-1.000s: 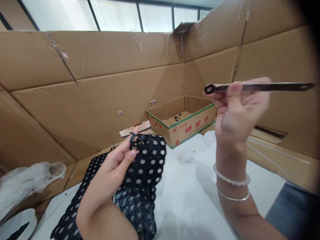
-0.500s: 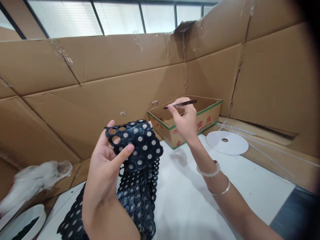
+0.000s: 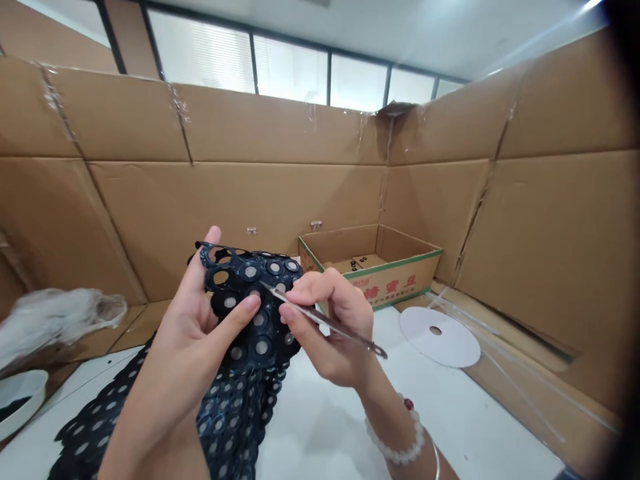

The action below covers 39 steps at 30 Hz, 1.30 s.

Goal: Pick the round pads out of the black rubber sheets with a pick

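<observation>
My left hand (image 3: 193, 333) pinches the upper part of a black sheet of joined rings (image 3: 260, 320), thumb in front and fingers behind. Most rings have a pale round centre; a few along the upper left edge are open holes. The rest of the sheet hangs down and spreads over the table under my left forearm. Between thumb and fingers, my right hand (image 3: 333, 323) grips slim metal tweezers (image 3: 335, 325). Their pointed tip is at the sheet's front, beside a ring near the top; whether it touches cannot be made out.
A cardboard box (image 3: 400, 283) with green edging holds small dark rings. A white disc (image 3: 440, 343) with a centre hole lies right of it. Clear plastic (image 3: 65, 320) and a white bowl (image 3: 30, 407) are at left. Tall cardboard walls (image 3: 280, 193) enclose the white table.
My right hand has come from above the box, down and left to the sheet, bringing the tweezers tip to the rings. My left hand still holds the sheet. The view has shifted.
</observation>
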Each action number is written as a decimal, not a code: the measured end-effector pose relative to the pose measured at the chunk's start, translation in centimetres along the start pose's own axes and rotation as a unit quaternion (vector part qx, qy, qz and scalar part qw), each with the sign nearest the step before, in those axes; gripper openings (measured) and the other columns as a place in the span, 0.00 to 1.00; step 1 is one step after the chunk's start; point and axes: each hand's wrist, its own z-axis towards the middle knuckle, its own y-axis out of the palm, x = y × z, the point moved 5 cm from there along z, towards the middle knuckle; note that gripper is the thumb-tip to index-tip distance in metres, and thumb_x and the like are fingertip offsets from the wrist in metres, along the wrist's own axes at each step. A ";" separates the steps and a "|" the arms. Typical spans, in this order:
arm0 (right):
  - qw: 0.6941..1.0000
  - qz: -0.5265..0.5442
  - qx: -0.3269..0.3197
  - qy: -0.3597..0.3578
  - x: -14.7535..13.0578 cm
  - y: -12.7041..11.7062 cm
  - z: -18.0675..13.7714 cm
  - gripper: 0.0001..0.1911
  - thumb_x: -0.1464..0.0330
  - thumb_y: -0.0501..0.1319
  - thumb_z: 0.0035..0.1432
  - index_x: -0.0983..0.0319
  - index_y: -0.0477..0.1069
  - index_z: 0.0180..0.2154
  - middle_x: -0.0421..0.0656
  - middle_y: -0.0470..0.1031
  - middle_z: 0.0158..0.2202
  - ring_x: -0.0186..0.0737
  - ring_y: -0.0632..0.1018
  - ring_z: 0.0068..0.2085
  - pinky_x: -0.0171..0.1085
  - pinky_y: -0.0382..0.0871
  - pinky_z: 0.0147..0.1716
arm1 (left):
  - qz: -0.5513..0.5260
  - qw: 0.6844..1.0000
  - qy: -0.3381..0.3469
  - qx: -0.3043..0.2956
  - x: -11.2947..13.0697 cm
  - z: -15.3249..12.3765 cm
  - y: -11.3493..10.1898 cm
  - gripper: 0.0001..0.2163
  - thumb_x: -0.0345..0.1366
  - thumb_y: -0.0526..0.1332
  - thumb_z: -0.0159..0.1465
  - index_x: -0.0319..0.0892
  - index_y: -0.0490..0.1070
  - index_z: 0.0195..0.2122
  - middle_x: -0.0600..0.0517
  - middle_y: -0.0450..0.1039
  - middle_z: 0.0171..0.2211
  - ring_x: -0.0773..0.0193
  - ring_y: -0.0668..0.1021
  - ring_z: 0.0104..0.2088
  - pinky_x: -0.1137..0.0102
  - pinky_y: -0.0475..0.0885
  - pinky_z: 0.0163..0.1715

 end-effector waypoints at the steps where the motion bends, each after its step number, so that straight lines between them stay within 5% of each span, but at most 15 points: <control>1: 1.000 -0.005 -0.007 -0.015 -0.3 0.0 0.0 0.07 0.75 0.64 0.59 0.59 0.68 0.35 0.37 0.71 0.28 0.32 0.74 0.29 0.34 0.70 0.28 | -0.006 1.000 -0.004 -0.004 0.1 -0.1 0.0 0.39 0.40 0.71 0.58 0.63 0.53 0.68 0.56 0.76 0.54 0.59 0.81 0.47 0.71 0.80 0.41; 7: 0.990 -0.075 -0.032 -0.117 -2.1 0.3 -0.2 0.06 0.76 0.60 0.61 0.59 0.68 0.36 0.39 0.72 0.27 0.35 0.73 0.29 0.37 0.71 0.30 | -0.021 1.000 0.009 -0.008 0.9 -1.1 0.5 0.45 0.42 0.72 0.54 0.56 0.49 0.70 0.52 0.81 0.44 0.52 0.82 0.42 0.61 0.80 0.42; 13: 0.971 -0.147 -0.019 -0.186 -3.0 0.6 -0.4 0.06 0.77 0.58 0.62 0.60 0.67 0.34 0.39 0.70 0.24 0.35 0.69 0.25 0.37 0.67 0.26 | 0.010 0.999 0.035 -0.007 1.7 -1.8 0.9 0.44 0.41 0.70 0.56 0.56 0.48 0.70 0.54 0.80 0.36 0.57 0.81 0.31 0.63 0.80 0.32; 18: 0.942 -0.243 -0.001 -0.231 -2.8 1.1 -1.1 0.11 0.77 0.58 0.62 0.59 0.62 0.30 0.38 0.66 0.23 0.34 0.65 0.25 0.36 0.60 0.25 | 0.194 0.974 0.121 0.002 2.3 -2.3 0.8 0.38 0.43 0.63 0.62 0.56 0.47 0.71 0.51 0.78 0.45 0.56 0.82 0.37 0.65 0.79 0.36; 21: 0.937 -0.265 0.026 -0.226 -1.7 1.4 -1.4 0.14 0.77 0.54 0.64 0.58 0.57 0.27 0.37 0.59 0.21 0.34 0.59 0.24 0.37 0.53 0.24 | 0.336 0.928 0.158 -0.033 2.0 -2.1 1.4 0.37 0.39 0.60 0.64 0.51 0.43 0.72 0.52 0.79 0.36 0.59 0.81 0.30 0.69 0.76 0.29; 25: 0.944 -0.259 0.029 -0.203 0.3 1.8 -1.5 0.14 0.77 0.52 0.63 0.58 0.53 0.27 0.36 0.54 0.21 0.35 0.56 0.24 0.38 0.50 0.24 | 0.399 0.897 0.173 -0.076 1.2 -1.4 2.1 0.34 0.36 0.56 0.66 0.41 0.42 0.71 0.57 0.74 0.21 0.64 0.74 0.17 0.73 0.67 0.19; 34: 0.953 -0.241 -0.001 -0.182 1.6 2.3 -1.3 0.16 0.78 0.53 0.59 0.57 0.49 0.26 0.37 0.55 0.21 0.36 0.59 0.24 0.38 0.54 0.25 | 0.421 0.888 0.161 -0.093 1.2 -0.7 2.0 0.33 0.37 0.56 0.65 0.41 0.45 0.70 0.49 0.80 0.37 0.61 0.81 0.29 0.72 0.72 0.28; 39: 0.963 -0.223 -0.048 -0.146 2.3 1.9 -1.0 0.15 0.77 0.53 0.57 0.57 0.49 0.26 0.38 0.59 0.21 0.38 0.61 0.25 0.38 0.57 0.26 | 0.452 0.871 0.155 -0.113 0.8 -0.6 2.3 0.34 0.33 0.58 0.63 0.43 0.48 0.70 0.55 0.77 0.27 0.62 0.78 0.23 0.73 0.68 0.24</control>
